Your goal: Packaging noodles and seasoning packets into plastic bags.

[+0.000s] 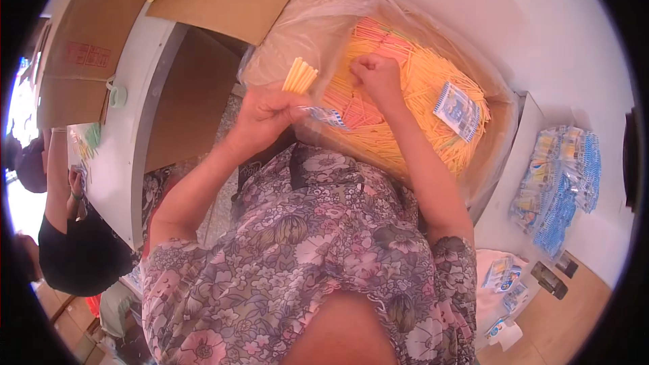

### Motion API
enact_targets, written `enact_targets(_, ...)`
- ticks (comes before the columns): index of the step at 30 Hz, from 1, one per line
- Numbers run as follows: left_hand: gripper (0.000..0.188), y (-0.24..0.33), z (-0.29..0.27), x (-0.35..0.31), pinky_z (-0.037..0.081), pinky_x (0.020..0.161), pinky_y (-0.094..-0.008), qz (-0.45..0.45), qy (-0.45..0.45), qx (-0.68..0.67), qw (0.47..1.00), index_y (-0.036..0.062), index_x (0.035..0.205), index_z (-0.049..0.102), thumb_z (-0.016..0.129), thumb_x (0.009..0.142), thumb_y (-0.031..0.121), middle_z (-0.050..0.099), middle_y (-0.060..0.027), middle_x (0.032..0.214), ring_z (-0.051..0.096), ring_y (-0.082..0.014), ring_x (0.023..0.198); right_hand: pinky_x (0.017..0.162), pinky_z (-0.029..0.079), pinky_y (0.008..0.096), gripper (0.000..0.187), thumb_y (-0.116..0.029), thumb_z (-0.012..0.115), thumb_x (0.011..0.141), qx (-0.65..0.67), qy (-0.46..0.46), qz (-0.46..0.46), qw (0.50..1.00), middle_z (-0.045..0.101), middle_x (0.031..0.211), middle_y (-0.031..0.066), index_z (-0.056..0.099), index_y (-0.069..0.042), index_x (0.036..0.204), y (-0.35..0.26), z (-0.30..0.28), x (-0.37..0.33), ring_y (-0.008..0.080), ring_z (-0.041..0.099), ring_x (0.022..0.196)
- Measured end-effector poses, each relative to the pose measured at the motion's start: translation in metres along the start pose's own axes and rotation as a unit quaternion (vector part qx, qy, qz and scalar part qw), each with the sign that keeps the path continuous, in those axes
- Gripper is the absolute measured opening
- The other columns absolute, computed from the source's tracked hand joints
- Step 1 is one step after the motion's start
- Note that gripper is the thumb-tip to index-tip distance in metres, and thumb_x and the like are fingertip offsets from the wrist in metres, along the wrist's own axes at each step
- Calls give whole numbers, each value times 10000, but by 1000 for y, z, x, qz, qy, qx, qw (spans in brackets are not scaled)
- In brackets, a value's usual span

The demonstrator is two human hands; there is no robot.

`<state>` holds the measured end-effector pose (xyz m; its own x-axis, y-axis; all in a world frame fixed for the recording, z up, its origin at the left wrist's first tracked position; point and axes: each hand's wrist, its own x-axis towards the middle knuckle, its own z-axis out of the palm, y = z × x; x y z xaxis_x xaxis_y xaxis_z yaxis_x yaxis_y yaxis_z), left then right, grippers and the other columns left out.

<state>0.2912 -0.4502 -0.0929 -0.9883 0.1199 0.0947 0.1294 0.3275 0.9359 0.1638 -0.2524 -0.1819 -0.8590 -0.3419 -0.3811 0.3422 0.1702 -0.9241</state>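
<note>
My left hand (265, 109) is closed round a small bundle of thin yellow sticks (300, 76), their ends pointing up. A clear plastic packet with blue and white print (326, 116) hangs from the same hand. My right hand (378, 78) is over a big lined carton, its fingers curled together just above the sticks; whether anything is between them I cannot make out. Loose yellow and pink sticks (419, 71) fill the carton, and a blue and white packet (458, 111) lies on top of them at the right.
The carton's plastic liner (297, 40) folds over its rim. Many blue and white packets (560, 182) lie to the right, with a few more (503, 276) lower down. A brown cardboard box (88, 47) and white table (111, 176) stand left, where a person in black (78, 250) sits.
</note>
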Motion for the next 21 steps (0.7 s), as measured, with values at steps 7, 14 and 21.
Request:
enact_targets(7, 90, 13, 21, 27, 469, 646, -260, 32, -55, -47, 997, 14, 886, 686, 659, 809, 54, 663, -83, 827, 617, -146, 715, 623, 432, 224, 215, -224, 644, 823, -57, -20, -200, 978, 614, 753, 43, 629, -16, 873, -45, -14, -53, 55, 545, 724)
enact_targets(14, 89, 5, 75, 45, 464, 634, -277, 134, -120, -96, 979, 31, 874, 684, 663, 802, 78, 634, -75, 771, 606, -160, 701, 571, 415, 225, 104, -138, 648, 801, -165, 10, -280, 946, 571, 751, 25, 614, -42, 821, -87, -13, -96, 61, 520, 664)
enact_targets(21, 98, 1, 85, 59, 450, 687, -246, -13, -157, -265, 951, -17, 892, 652, 635, 848, 69, 566, 1, 745, 524, -80, 728, 471, 422, 294, 151, -146, 697, 772, -214, 290, -286, 888, 564, 592, 68, 598, -44, 722, -52, -63, -113, 151, 535, 500)
